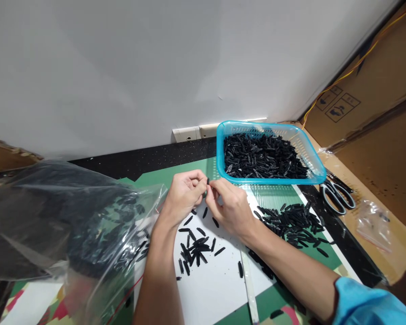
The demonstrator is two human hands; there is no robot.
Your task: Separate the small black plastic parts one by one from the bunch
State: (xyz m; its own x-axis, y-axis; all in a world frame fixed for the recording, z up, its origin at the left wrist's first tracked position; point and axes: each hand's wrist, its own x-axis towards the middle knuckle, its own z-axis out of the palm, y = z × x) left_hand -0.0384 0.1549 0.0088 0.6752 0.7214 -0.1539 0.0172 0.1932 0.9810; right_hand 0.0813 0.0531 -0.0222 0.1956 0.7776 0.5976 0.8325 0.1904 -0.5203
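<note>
My left hand (189,192) and my right hand (230,203) meet over the white sheet, fingertips pinched together. Between them is a small black elongated piece (208,181), mostly covered by the fingers. Which hand bears it more I cannot tell; both touch it. Below the hands, a loose pile of similar black pieces (196,250) lies on the white sheet (209,293). A larger heap of them (291,223) is spread on the green surface to the right of my right hand.
A blue plastic basket (272,181) full of black pieces stands behind my right hand. A clear plastic bag (98,216) holding dark pieces covers the left side. Scissors (336,196) and a small zip bag (375,225) lie at right. A wall (128,76) and cardboard boxes (375,90) bound the area.
</note>
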